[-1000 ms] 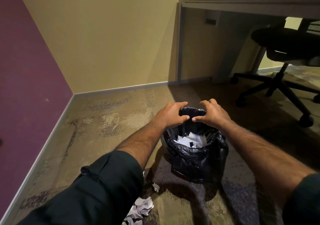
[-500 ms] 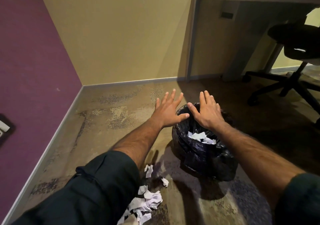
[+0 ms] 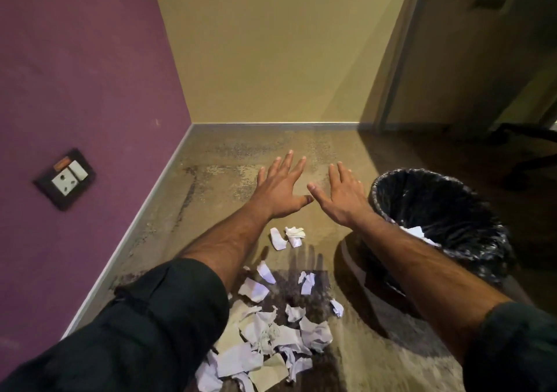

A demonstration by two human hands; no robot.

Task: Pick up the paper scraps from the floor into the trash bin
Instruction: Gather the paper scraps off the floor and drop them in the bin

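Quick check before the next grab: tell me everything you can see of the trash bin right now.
The trash bin is a round, open-topped bin lined with a crinkly, glossy black plastic bag folded over its rim. It stands upright on the carpet at the right, beside the pile of paper scraps. Some white paper already lies inside near its near edge. The right forearm crosses in front of its near left side; whether it touches cannot be told. Neither hand holds it.

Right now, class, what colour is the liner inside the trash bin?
Black, glossy plastic liner; the head view shows it.
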